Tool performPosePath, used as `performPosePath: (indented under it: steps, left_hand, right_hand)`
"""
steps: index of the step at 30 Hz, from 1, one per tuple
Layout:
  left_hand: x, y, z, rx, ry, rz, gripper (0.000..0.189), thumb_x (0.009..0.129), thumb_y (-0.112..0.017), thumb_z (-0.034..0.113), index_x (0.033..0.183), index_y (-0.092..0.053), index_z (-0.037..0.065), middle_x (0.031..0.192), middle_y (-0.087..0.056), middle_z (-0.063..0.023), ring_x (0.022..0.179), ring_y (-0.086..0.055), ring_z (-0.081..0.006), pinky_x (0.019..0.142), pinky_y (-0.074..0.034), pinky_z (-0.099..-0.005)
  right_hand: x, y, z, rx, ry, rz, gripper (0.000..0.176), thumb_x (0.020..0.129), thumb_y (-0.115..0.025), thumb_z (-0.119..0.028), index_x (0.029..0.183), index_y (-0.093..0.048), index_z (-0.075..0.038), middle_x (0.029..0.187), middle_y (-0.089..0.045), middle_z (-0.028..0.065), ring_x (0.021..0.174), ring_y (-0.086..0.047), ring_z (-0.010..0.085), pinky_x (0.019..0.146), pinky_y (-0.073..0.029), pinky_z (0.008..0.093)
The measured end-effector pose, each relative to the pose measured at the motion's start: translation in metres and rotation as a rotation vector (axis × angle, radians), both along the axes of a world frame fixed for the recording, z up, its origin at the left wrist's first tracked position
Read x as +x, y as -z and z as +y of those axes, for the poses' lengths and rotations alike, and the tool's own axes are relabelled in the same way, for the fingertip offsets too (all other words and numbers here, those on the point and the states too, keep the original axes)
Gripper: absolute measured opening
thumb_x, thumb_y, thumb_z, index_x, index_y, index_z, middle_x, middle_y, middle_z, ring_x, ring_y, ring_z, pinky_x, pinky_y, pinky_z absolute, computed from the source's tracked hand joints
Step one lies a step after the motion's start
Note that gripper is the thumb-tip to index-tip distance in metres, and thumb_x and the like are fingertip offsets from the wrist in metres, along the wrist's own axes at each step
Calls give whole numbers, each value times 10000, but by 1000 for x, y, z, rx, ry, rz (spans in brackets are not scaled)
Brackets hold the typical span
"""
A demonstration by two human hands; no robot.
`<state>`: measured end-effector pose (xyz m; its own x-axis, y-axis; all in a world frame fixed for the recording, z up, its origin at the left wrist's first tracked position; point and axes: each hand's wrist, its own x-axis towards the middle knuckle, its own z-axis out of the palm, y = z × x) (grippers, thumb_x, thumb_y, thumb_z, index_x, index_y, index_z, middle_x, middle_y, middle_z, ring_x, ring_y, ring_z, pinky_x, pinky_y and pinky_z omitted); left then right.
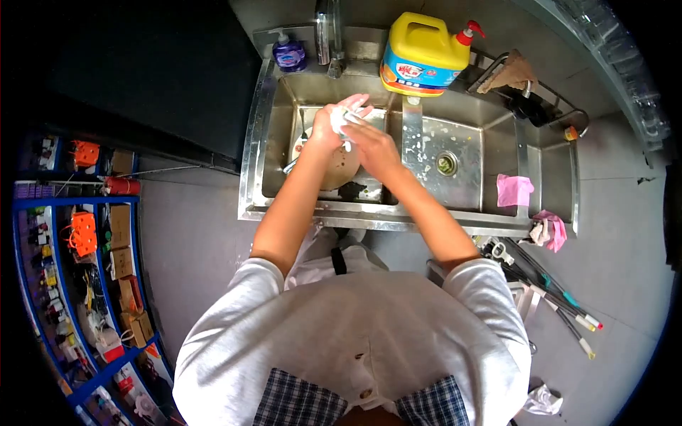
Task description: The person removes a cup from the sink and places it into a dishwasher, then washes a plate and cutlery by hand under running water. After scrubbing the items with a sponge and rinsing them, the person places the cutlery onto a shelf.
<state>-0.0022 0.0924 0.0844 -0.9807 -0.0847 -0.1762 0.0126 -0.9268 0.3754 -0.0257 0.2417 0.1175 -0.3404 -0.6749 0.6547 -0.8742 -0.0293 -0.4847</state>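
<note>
A dark checked cloth collar lies nearest, on a white cloth shirt. Over a shiny steel basin, soft white lather (its long axis is unclear) sits between the left hand, spread, and the right hand, fingers extended across it, pointing leftward.

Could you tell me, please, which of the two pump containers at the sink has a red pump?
The large, blue-labelled yellow plastic jug; the small purple bottle has a pale pump.
</note>
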Motion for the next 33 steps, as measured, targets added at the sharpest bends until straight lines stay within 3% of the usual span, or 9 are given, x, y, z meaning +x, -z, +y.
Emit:
performPosePath:
  steps: [2, 6, 7, 10, 11, 14, 19, 30, 33]
  left_hand:
    - [0, 6, 6, 58, 47, 37, 577, 771, -354, 109, 1314, -316, -84, 1346, -406, -188, 1215, -408, -364, 1019, -341, -437]
    - [-2, -5, 15, -25, 37, 88, 580, 806, -345, 139, 1333, -262, -91, 1394, -344, -178, 1248, -375, -363, 1034, -305, -456]
    - [-1, -1, 13, 23, 26, 14, 568, 826, -338, 157, 1344, -263, -63, 1397, -350, -153, 1254, -370, -359, 884, -448, -434]
    - [2, 19, 5, 169, 191, 265, 569, 831, -340, 161, 1363, -254, -22, 1414, -337, -120, 1231, -396, -368, 627, -513, -385]
    - [4, 8, 12, 116, 84, 73, 559, 842, -304, 164, 1374, -249, 4, 1422, -334, -94, 1161, -465, -358, 453, -460, -342]
    - [-1, 8, 12, 23, 35, 140, 561, 808, -343, 182, 1338, -317, 0, 1394, -386, -86, 1093, -515, -327, 517, -433, -321]
    - [-1, -6, 11, 67, -35, 171, 521, 841, -312, 139, 1340, -317, -12, 1392, -370, -139, 1091, -502, -322, 952, -411, -412]
    - [-1, 21, -2, -110, 22, -19, 582, 791, -451, 261, 1292, -379, -27, 1338, -429, -166, 1102, -504, -320, 936, -417, -429]
    - [-16, 51, -3, 29, -59, -115, 373, 848, -430, 235, 1116, -499, -15, 1095, -577, -130, 955, -565, -283, 860, -448, -417]
  right_hand:
    - [-15, -4, 11, 226, 167, -125, 287, 734, -529, 23, 1004, -619, -6, 1022, -626, 168, 967, -598, 308, 819, -496, 378]
    - [-1, -15, 9, -31, -25, 29, 288, 731, -517, 39, 995, -621, -12, 1001, -631, 167, 965, -598, 311, 826, -486, 399]
    - [-3, -12, 15, -7, 38, -31, 283, 738, -512, 44, 991, -623, -15, 995, -633, 167, 963, -599, 312, 827, -485, 396]
    - [-19, -11, 35, -19, 231, -234, 271, 754, -495, 56, 979, -628, -14, 980, -635, 168, 948, -599, 319, 827, -481, 388]
    - [-23, -17, 37, -68, 290, -327, 268, 758, -488, 59, 976, -629, -9, 976, -635, 171, 939, -598, 324, 824, -478, 387]
    - [-20, -22, 28, -81, 305, -270, 287, 740, -496, 68, 980, -632, -10, 977, -631, 176, 936, -588, 335, 827, -467, 392]
    - [2, -11, -1, 13, 94, 12, 298, 695, -564, 64, 975, -629, -10, 988, -635, 154, 991, -570, 332, 859, -463, 397]
    - [-4, 1, -6, 75, 55, -111, 267, 695, -552, 62, 941, -628, -8, 1002, -627, 158, 966, -587, 335, 831, -485, 410]
    - [-1, -8, -22, -85, 278, -590, 261, 761, -498, 26, 987, -626, 8, 954, -644, 166, 876, -630, 240, 786, -485, 336]
